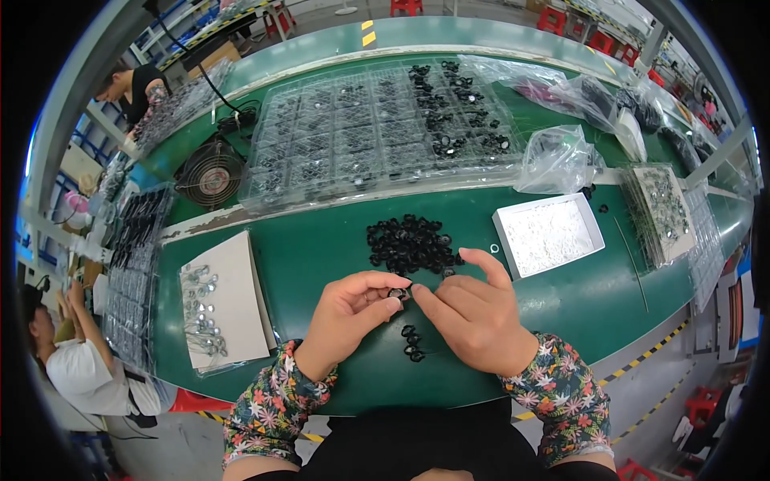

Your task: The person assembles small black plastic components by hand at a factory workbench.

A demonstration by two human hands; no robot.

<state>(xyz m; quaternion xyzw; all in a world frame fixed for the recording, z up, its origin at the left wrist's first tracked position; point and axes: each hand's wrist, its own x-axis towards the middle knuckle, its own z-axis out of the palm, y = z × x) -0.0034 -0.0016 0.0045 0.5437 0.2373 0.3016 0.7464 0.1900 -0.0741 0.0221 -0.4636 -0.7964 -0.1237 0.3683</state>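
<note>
My left hand [346, 313] pinches a small black ring-shaped part [397, 294] with a shiny inside between thumb and fingers. From the right, my right hand [481, 317] reaches its index fingertip to the same part; its other fingers are curled, the little finger lifted, and the thumb is hidden. Just beyond both hands lies a heap of similar black parts [409, 243]. Between my wrists, a short row of several black parts [412, 343] rests on the green table [321, 232].
A white box [592, 234] of small pale rings stands to the right, a loose white ring [495, 248] beside it. Left lies a cardboard sheet [241, 297] with bagged clear pieces. Behind are clear compartment trays [321, 132], a small fan [212, 180] and plastic bags [553, 156]. Two people work at left.
</note>
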